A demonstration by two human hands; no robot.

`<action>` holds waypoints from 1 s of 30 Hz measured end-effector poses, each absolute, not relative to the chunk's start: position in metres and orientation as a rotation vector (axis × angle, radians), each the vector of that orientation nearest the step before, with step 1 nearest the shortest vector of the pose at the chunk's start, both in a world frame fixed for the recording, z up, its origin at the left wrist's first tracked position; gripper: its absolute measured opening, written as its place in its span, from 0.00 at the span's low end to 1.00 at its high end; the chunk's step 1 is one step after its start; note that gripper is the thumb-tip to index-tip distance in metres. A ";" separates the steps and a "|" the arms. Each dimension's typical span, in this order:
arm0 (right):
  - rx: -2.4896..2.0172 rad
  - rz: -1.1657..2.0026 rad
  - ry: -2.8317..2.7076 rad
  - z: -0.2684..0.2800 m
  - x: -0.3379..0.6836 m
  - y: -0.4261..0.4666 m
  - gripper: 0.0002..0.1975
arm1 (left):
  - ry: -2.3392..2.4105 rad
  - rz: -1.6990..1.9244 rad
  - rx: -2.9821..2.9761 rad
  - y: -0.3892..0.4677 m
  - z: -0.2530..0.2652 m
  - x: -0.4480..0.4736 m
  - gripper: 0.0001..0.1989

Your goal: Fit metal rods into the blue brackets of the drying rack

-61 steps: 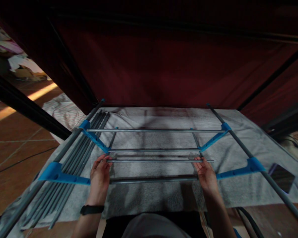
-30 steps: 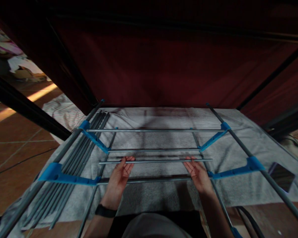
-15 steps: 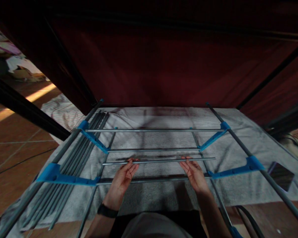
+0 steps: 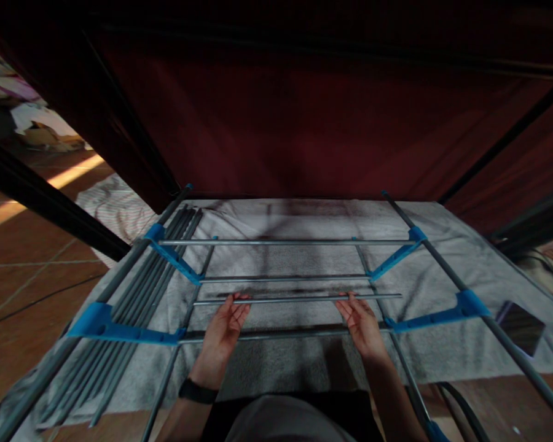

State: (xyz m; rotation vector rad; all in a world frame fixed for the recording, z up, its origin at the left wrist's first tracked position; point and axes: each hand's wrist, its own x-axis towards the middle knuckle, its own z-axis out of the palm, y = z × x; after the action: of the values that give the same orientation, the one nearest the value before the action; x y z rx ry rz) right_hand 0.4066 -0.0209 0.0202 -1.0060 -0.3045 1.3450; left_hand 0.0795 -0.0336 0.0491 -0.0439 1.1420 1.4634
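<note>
A thin grey metal rod [image 4: 290, 300] lies crosswise between my two hands, held level. My left hand [image 4: 225, 325] pinches it left of its middle, with the palm turned up. On the other side, my right hand [image 4: 359, 319] grips the rod between thumb and fingers, some way in from its right end. Around the hands stands a frame of grey tubes with blue plastic brackets [image 4: 474, 304]. One cross tube [image 4: 290, 333] of that frame passes beneath my wrists; another cross tube [image 4: 286, 279] runs just beyond the held rod.
Several loose grey tubes [image 4: 136, 307] lie side by side on the grey cloth [image 4: 295, 362] at the left. A dark phone [image 4: 520, 327] rests on the cloth at the right. Dark red wooden panelling [image 4: 286, 123] rises behind the frame.
My left hand has shifted slightly left along the rod. The rod has moved a touch to the right; my right hand is nearly unchanged.
</note>
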 end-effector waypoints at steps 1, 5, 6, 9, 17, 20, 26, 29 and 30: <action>-1.008 1.347 -0.313 0.020 0.407 -0.021 0.10 | 1.149 1.481 -0.045 -0.033 0.050 0.076 0.07; -1.016 1.353 -0.330 0.019 0.411 -0.021 0.09 | 1.204 1.581 -0.048 -0.032 0.049 0.059 0.09; -1.016 1.351 -0.336 0.019 0.411 -0.021 0.09 | 1.224 1.611 -0.053 -0.033 0.048 0.055 0.09; -1.019 1.343 -0.364 0.019 0.413 -0.022 0.10 | 1.256 1.692 -0.043 -0.035 0.045 0.045 0.08; -1.038 1.225 -0.384 0.026 0.429 -0.018 0.15 | 1.334 1.814 0.042 -0.039 0.045 0.037 0.14; -1.035 1.144 -0.368 0.028 0.442 -0.016 0.14 | 1.342 1.807 0.035 -0.039 0.046 0.032 0.11; -1.070 0.979 -0.343 0.027 0.460 -0.016 0.26 | 1.313 1.853 -0.017 -0.040 0.050 0.025 0.13; -1.099 0.967 -0.342 0.026 0.461 -0.015 0.29 | 1.311 1.879 -0.012 -0.040 0.052 0.024 0.13; -1.101 0.976 -0.343 0.025 0.461 -0.015 0.28 | 1.305 1.891 0.006 -0.040 0.053 0.024 0.12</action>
State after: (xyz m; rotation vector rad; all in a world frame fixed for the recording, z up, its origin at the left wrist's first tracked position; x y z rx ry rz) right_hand 0.4607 -0.0147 0.0248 -1.1014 -0.3427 0.9758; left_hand 0.0236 -0.0401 0.0531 0.0058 1.3055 1.8908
